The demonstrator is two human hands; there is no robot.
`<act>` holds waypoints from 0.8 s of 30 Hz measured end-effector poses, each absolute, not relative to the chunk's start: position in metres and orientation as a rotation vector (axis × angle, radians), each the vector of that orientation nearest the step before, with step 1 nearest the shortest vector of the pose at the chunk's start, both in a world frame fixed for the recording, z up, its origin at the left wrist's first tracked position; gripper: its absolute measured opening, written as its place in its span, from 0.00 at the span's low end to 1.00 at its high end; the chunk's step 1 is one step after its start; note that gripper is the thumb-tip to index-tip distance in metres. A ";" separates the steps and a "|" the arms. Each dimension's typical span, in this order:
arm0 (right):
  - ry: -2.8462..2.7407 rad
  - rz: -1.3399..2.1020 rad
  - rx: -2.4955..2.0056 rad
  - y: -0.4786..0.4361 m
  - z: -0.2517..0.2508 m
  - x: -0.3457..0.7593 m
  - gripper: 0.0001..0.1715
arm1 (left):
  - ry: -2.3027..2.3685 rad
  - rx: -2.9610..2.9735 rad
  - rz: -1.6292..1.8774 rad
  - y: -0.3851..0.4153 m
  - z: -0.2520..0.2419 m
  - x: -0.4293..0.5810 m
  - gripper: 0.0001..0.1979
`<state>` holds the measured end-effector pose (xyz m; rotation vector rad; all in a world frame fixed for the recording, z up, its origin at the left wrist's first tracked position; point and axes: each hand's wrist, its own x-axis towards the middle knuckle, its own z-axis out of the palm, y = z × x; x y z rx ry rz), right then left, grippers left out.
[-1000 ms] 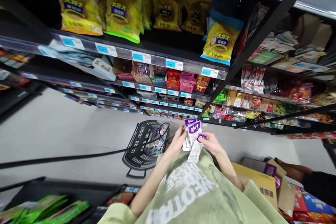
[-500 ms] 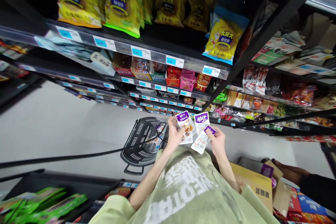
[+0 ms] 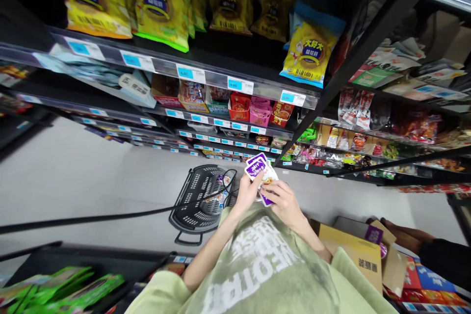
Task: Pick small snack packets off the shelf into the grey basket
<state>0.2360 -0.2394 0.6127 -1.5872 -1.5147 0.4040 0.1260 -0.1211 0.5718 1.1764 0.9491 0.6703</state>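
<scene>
In front of my chest, both hands are together around several small snack packets (image 3: 270, 173), white with purple tops and a food picture. My left hand (image 3: 249, 190) is closed on them, its thumb across the front of the stack. From the right, my right hand (image 3: 282, 198) is closed on the packets too, and a purple packet end points downward below its fingers. Its fingers cover part of the stack. To the left of my hands, a dark grey shopping basket (image 3: 183, 206) stands on the floor with a few similar packets (image 3: 220, 189) inside.
Ahead rise black shelves (image 3: 221, 66) with yellow snack bags (image 3: 158, 5) and small boxed snacks (image 3: 239, 106). An opened cardboard box (image 3: 349, 252) sits at the lower right, beside a person's arm or leg (image 3: 408, 240). A black cord (image 3: 110, 220) crosses the left side. Green packages (image 3: 69, 287) lie lower left.
My right hand has moved left to meet my left hand. The packets, fanned apart and split between both hands before, are now gathered in one stack.
</scene>
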 end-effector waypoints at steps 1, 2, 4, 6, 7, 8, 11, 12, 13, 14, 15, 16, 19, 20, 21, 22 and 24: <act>-1.443 0.494 -1.556 -0.240 0.615 0.238 0.21 | 0.956 1.131 0.676 -0.120 0.569 0.126 0.19; -1.340 0.568 -1.533 -0.241 0.618 0.240 0.18 | 0.960 1.073 0.691 -0.119 0.566 0.127 0.19; -1.034 0.644 -1.533 -0.243 0.621 0.244 0.08 | 0.969 0.953 0.724 -0.116 0.560 0.126 0.21; -0.609 0.670 -1.533 -0.244 0.620 0.250 0.07 | 0.974 0.864 0.732 -0.111 0.555 0.124 0.26; -0.378 0.690 -1.514 -0.243 0.617 0.254 0.11 | 0.977 0.849 0.741 -0.108 0.553 0.122 0.28; -0.164 0.714 -1.479 -0.242 0.614 0.258 0.15 | 0.979 0.861 0.761 -0.105 0.551 0.120 0.30; 0.220 0.743 -1.353 -0.239 0.602 0.269 0.24 | 0.968 0.976 0.822 -0.099 0.546 0.111 0.39; 0.251 0.725 -1.330 -0.238 0.598 0.272 0.26 | 0.955 1.012 0.818 -0.099 0.545 0.109 0.42; 0.246 0.701 -1.317 -0.238 0.596 0.273 0.27 | 0.940 1.034 0.804 -0.099 0.544 0.107 0.44; 0.216 0.664 -1.317 -0.239 0.594 0.273 0.27 | 0.928 1.046 0.791 -0.099 0.544 0.106 0.45; 0.162 0.610 -1.334 -0.240 0.594 0.271 0.26 | 0.917 1.057 0.783 -0.101 0.544 0.105 0.44; 0.079 0.541 -1.362 -0.241 0.595 0.268 0.24 | 0.907 1.072 0.783 -0.102 0.545 0.104 0.42; -0.321 0.373 -1.451 -0.248 0.601 0.256 0.17 | 0.899 1.126 0.732 -0.105 0.547 0.103 0.26; -0.483 0.386 -1.470 -0.250 0.603 0.253 0.15 | 0.899 1.130 0.688 -0.105 0.547 0.103 0.19; -0.636 0.439 -1.481 -0.252 0.605 0.251 0.13 | 0.903 1.110 0.644 -0.106 0.548 0.103 0.14; -0.768 0.506 -1.484 -0.253 0.606 0.250 0.12 | 0.913 1.071 0.606 -0.106 0.548 0.102 0.12; -0.950 0.609 -1.475 -0.254 0.608 0.250 0.12 | 0.938 0.953 0.568 -0.106 0.548 0.103 0.11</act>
